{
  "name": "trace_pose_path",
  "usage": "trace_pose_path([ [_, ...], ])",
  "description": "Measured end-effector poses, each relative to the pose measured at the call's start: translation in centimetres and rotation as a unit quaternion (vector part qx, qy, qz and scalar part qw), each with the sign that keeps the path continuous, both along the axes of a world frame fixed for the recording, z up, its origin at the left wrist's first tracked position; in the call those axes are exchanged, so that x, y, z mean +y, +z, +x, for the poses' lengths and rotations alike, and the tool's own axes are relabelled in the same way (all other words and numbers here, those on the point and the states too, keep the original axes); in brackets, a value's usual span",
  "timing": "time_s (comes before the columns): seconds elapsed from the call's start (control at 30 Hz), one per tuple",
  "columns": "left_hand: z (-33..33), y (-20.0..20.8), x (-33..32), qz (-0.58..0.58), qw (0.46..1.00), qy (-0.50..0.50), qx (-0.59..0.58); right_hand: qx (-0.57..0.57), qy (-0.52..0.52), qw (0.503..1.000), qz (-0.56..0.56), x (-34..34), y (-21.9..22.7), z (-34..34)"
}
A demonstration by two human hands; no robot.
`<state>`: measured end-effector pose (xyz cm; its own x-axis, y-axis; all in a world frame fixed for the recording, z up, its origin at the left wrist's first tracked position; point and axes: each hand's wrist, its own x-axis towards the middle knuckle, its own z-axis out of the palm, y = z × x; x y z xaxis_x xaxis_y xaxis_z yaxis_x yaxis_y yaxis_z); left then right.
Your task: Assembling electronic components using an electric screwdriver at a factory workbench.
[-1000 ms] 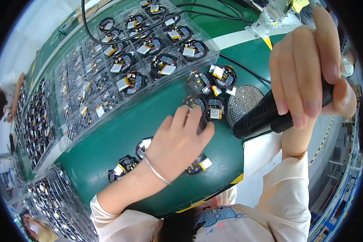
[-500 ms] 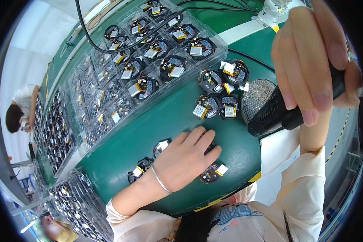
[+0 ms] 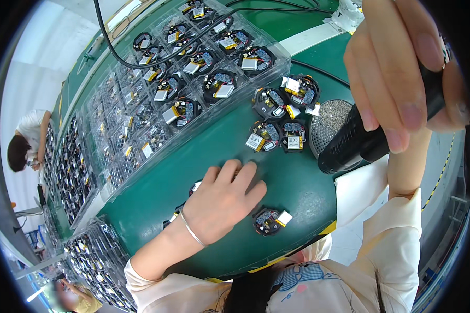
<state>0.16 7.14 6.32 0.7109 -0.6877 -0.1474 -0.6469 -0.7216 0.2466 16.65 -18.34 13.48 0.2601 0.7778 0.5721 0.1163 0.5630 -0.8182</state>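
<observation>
My left hand [image 3: 218,201], palm down with bent fingers, is low over the green work mat; a dark bit shows between its fingertips, but what it holds is hidden. Round black circuit-board modules [image 3: 172,216] stick out partly from under its wrist side. To its right lies another such module [image 3: 269,221] with a white battery. My right hand [image 3: 397,73] grips a black electric screwdriver [image 3: 350,146], a thick ribbed barrel, raised at the right; its tip is hidden. Below it sits a round metal dish [image 3: 326,125] of small silvery pieces.
Several modules [image 3: 269,135] cluster left of the dish. A clear plastic tray [image 3: 209,112] of modules fills the far left, with more loaded trays [image 3: 96,266] beyond. A black cable [image 3: 115,52] loops over it. Two other people [image 3: 28,135] are at the left edge.
My left hand has slid left, away from the single module at right, and covers more of the modules at left. The dark thing beneath its fingers no longer shows there. My right hand keeps its grip.
</observation>
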Motion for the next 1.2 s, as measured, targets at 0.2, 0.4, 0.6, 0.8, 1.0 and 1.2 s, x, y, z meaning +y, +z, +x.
trace_pose_path([
  [0.2, 3.1, -0.5, -0.4, -0.169, 0.983, 0.065, -0.012, 0.007, 0.001, 1.0, 0.004, 0.4, -0.4, -0.1],
  [0.4, 4.9, -2.7, -3.9, -0.272, 0.937, 0.165, -0.143, 0.013, -0.004, 1.0, 0.0, 0.2, 0.0, -0.2],
  [0.6, 4.5, -2.9, -3.9, -0.231, 0.948, 0.175, -0.136, 0.02, -0.008, 1.0, -0.005, 0.4, -0.1, -0.3],
  [0.8, 3.5, -2.0, -2.2, -0.245, 0.947, 0.183, -0.1, 0.029, -0.013, 0.999, 0.014, 1.3, -0.4, -0.8],
  [1.0, 2.1, -0.5, 0.9, -0.256, 0.947, 0.173, -0.092, 0.032, -0.045, 0.998, 0.031, 2.1, -1.1, -0.9],
  [1.2, 3.8, 4.4, 7.8, -0.21, 0.91, 0.291, -0.208, 0.022, -0.1, 0.995, 0.015, 1.2, -0.2, -1.2],
])
